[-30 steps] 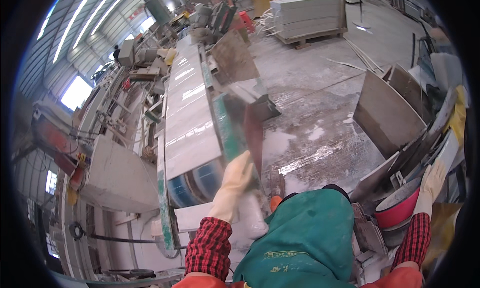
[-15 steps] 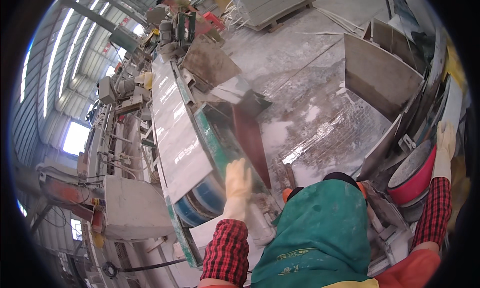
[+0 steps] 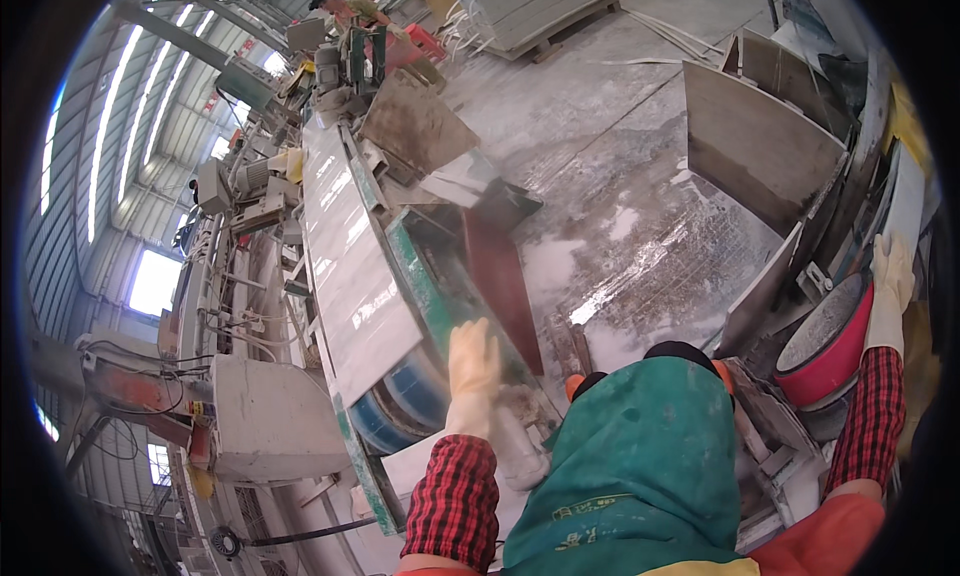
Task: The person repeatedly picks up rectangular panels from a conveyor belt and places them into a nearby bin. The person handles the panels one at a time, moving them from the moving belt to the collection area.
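Observation:
My left hand (image 3: 472, 371), in a cream rubber glove, rests beside the green side rail (image 3: 425, 281) of a conveyor. Its fingers stretch forward with nothing between them. Next to it, a blue roller (image 3: 408, 391) shows at the conveyor's near end, just past a long, glossy pale stone slab (image 3: 350, 276). At the far right my right hand (image 3: 890, 286), gloved alike, has its fingers over the lower end of a narrow pale slab (image 3: 905, 201) standing on edge. Part of that grip is hidden. Below the right hand sits a round red tub (image 3: 835, 361) with a grey top.
Brown boards (image 3: 760, 146) lean at the right, and another board (image 3: 415, 126) stands beside the conveyor. A dark red panel (image 3: 500, 286) slopes to the wet floor (image 3: 640, 226). Stacked slabs (image 3: 535, 11) sit on a pallet farther back. A person (image 3: 400, 51) stands at the conveyor's far end.
Both my hands stay nearly where they were. The view has shifted slightly, and the person at the far end shows a little more.

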Motion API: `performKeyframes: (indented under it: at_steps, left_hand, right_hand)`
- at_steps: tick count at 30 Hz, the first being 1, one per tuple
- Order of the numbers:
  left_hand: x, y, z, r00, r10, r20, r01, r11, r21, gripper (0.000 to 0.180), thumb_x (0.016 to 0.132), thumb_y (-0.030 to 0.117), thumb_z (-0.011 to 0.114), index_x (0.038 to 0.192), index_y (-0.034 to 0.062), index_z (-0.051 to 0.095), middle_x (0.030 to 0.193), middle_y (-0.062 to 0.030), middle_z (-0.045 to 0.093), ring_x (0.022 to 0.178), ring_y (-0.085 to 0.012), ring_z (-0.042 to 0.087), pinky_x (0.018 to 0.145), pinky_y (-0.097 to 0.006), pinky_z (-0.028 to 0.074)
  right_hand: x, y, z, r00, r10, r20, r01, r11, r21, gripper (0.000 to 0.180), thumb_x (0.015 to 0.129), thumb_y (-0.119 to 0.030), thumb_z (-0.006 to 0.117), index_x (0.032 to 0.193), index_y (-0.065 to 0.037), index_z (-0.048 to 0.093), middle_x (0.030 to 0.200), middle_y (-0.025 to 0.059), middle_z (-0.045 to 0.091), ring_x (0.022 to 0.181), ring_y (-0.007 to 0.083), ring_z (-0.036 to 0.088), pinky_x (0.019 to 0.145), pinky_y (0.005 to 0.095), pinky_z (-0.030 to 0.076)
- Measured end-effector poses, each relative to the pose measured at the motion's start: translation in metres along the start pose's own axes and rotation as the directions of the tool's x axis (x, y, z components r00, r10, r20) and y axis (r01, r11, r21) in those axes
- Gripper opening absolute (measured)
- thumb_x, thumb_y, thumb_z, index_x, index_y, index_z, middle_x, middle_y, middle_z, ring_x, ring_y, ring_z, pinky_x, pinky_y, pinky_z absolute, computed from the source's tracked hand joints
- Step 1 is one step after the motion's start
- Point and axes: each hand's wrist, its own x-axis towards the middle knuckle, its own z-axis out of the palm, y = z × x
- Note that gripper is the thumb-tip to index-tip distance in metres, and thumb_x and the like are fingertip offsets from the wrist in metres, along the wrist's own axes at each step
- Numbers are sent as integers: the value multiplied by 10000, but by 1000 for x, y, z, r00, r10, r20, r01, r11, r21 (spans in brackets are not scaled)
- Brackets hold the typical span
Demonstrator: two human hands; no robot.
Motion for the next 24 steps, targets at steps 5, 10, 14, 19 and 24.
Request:
performKeyframes:
  at_steps: [5, 10, 14, 19, 24]
  left_hand:
    - [-1, 0, 2, 995, 47, -89, -50, 998, -29, 333, 876, 108, 666, 1196, 21, 641, 1207, -245, 635, 1179, -436, 554, 1067, -502, 415]
    - [0, 5, -1, 998, -2, -55, 2, 1000, -10, 341, 868, 105, 677, 1196, 17, 640, 1195, -250, 642, 1173, -440, 557, 1056, -504, 421]
    - [-3, 0, 2, 997, 17, -73, -18, 1000, -5, 350, 871, 106, 675, 1207, 21, 628, 1202, -246, 636, 1183, -440, 548, 1074, -499, 406]
    - [-3, -4, 4, 999, 15, -47, -17, 999, -29, 375, 875, 109, 674, 1236, 38, 603, 1217, -236, 624, 1204, -436, 530, 1102, -487, 387]
    - [-3, -2, 2, 998, 4, -60, -6, 999, -43, 369, 870, 110, 677, 1226, 37, 610, 1221, -236, 622, 1201, -439, 529, 1100, -485, 388]
  right_hand:
    - [-6, 2, -3, 1000, 3, 25, -5, 999, 53, 615, 971, -514, 478, 1467, -151, 449, 1508, 63, 464, 1380, 263, 438, 1083, 471, 388]
    - [-12, -2, -10, 998, 27, 61, -28, 1000, 4, 637, 974, -545, 445, 1478, -155, 437, 1524, 59, 446, 1408, 257, 402, 1095, 496, 362]
    - [-15, -3, -17, 995, 0, 99, -3, 1000, 29, 644, 973, -551, 443, 1476, -149, 439, 1524, 71, 445, 1409, 264, 400, 1108, 479, 356]
    - [-19, 3, -7, 999, -45, 7, 44, 997, 66, 632, 973, -526, 465, 1438, -100, 476, 1477, 124, 491, 1357, 310, 457, 1105, 435, 376]
    - [-25, -1, -14, 999, -43, 9, 42, 995, 93, 605, 969, -494, 494, 1409, -80, 509, 1445, 149, 522, 1327, 328, 489, 1095, 423, 395]
